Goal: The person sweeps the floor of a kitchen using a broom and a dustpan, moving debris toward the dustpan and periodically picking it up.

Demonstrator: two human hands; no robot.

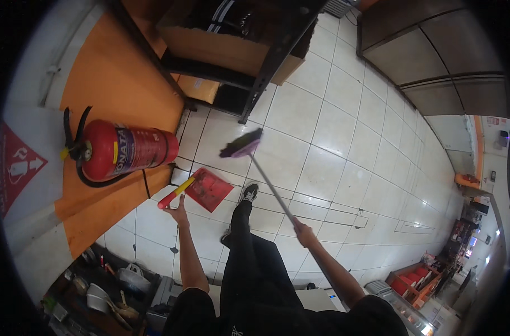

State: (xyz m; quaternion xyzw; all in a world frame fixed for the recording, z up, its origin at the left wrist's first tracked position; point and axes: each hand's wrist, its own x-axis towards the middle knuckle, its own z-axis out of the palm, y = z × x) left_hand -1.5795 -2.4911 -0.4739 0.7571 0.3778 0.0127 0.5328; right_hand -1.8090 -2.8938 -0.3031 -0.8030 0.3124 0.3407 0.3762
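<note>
Dustpan point(209, 189), red, is held low over the tiled floor point(333, 129) by its handle, gripped in the left hand point(179, 211). A broom point(241, 144) is held out ahead, its shaft clasped in the right hand point(303, 232). An extinguisher point(129, 149) is mounted on the orange wall point(115, 73).

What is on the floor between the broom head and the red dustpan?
Only bare white floor tiles lie between the broom head and the red dustpan in the head view. The two are apart, with nothing visible in the gap.
</note>
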